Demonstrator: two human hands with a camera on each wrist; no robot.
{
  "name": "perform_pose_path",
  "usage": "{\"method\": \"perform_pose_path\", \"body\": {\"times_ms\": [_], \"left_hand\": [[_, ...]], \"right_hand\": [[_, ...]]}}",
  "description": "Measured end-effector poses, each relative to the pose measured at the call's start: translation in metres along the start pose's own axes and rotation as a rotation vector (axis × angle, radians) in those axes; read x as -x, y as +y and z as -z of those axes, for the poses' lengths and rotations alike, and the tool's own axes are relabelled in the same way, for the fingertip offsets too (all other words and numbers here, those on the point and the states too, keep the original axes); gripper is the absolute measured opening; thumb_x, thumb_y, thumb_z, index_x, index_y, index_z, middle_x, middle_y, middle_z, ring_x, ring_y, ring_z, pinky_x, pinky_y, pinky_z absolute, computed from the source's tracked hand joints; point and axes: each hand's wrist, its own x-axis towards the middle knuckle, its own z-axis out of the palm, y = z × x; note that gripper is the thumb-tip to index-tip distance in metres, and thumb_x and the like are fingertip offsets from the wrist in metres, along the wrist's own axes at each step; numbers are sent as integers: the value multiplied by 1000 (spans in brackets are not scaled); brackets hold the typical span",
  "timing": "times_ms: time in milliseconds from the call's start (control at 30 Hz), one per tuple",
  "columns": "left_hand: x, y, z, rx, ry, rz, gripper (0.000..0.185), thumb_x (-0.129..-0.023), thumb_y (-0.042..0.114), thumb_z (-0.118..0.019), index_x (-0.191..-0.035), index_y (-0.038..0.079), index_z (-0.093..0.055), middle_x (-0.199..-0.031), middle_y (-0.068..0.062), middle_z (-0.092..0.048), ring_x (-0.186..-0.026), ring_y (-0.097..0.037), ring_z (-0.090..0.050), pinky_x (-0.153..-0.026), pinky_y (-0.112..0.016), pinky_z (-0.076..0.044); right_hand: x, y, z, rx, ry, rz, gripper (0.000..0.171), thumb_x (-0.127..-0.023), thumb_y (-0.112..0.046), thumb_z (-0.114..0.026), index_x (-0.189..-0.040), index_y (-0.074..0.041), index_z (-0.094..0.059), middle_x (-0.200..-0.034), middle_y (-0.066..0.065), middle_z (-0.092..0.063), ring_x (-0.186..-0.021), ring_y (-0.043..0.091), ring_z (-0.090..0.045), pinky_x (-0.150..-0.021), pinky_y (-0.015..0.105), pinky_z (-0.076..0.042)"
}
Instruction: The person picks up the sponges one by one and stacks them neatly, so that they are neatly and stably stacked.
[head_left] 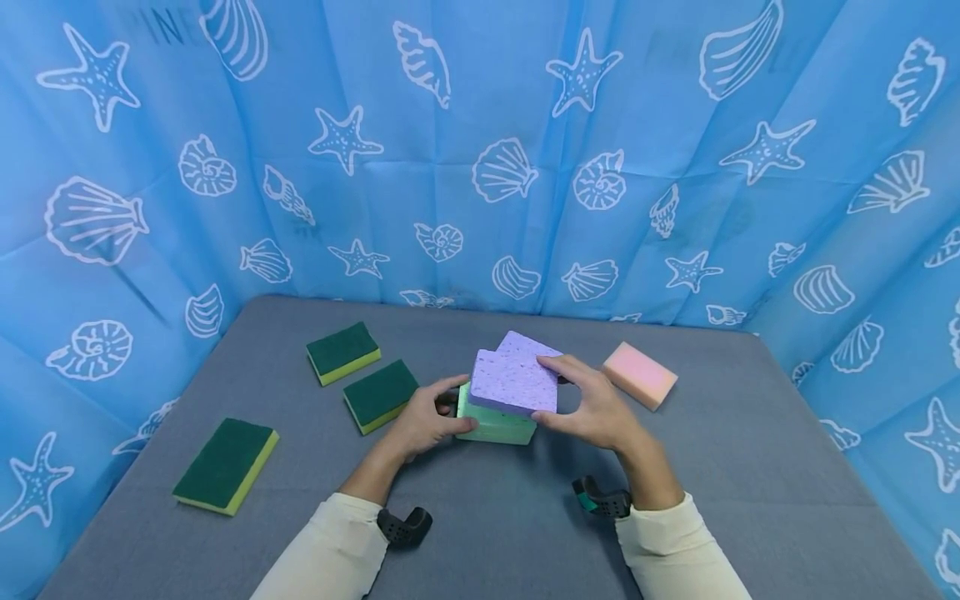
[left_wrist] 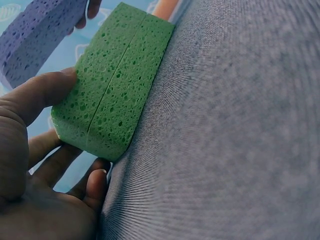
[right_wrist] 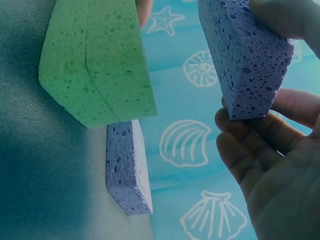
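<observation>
Two green sponges stacked as one block (head_left: 495, 427) lie on the grey table (head_left: 712, 467) at the centre. My left hand (head_left: 431, 417) grips the block's left end, thumb on its near side (left_wrist: 112, 82). My right hand (head_left: 592, 404) pinches a purple sponge (head_left: 513, 383) between thumb and fingers, holding it tilted just above the green block (right_wrist: 95, 60). In the right wrist view this purple sponge (right_wrist: 242, 55) is clear of the green one. A second purple sponge (head_left: 525, 343) lies flat behind them (right_wrist: 127, 165).
Three green-and-yellow scrub sponges (head_left: 342, 352) (head_left: 380, 395) (head_left: 225, 464) lie on the left half of the table. A pink sponge (head_left: 640, 375) sits right of my right hand. A blue shell-print curtain (head_left: 480, 167) closes in the back and sides.
</observation>
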Motion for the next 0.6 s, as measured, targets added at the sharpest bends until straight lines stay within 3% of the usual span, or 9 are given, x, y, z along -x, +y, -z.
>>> {"method": "perform_pose_path", "body": {"times_ms": [100, 267, 367, 600], "left_hand": [[1, 4, 0, 12, -8, 1, 70, -79, 11, -81, -142, 7, -49, -127, -16, -55, -97, -28, -50, -76, -34, -43], [12, 29, 2, 21, -39, -1, 69, -81, 5, -77, -142, -1, -46, -129, -22, -53, -101, -35, -49, -77, -33, -42], [14, 34, 3, 16, -47, -13, 68, -81, 5, -76, -141, -3, -45, -128, -22, -53, -101, -35, -50, -76, -31, -42], [0, 1, -1, 13, -13, -25, 73, -79, 7, -79, -143, 0, -44, -127, -21, -56, -99, -30, -51, -74, -33, -43]], "right_hand": [[-1, 1, -3, 4, -7, -19, 76, -76, -30, -82, -139, -3, -51, -133, 15, -53, -114, 29, -52, -91, 54, -43], [-2, 3, -6, 12, -18, -20, 76, -77, -31, -81, -139, -1, -51, -134, 18, -52, -122, 34, -48, -94, 57, -40], [-2, 6, -7, 21, -19, -13, 75, -76, -31, -81, -138, -1, -51, -134, 17, -53, -123, 34, -47, -95, 58, -39], [-2, 8, -12, 4, -26, 4, 75, -76, -30, -80, -138, 0, -51, -133, 15, -54, -121, 32, -48, -96, 57, -38]]}}
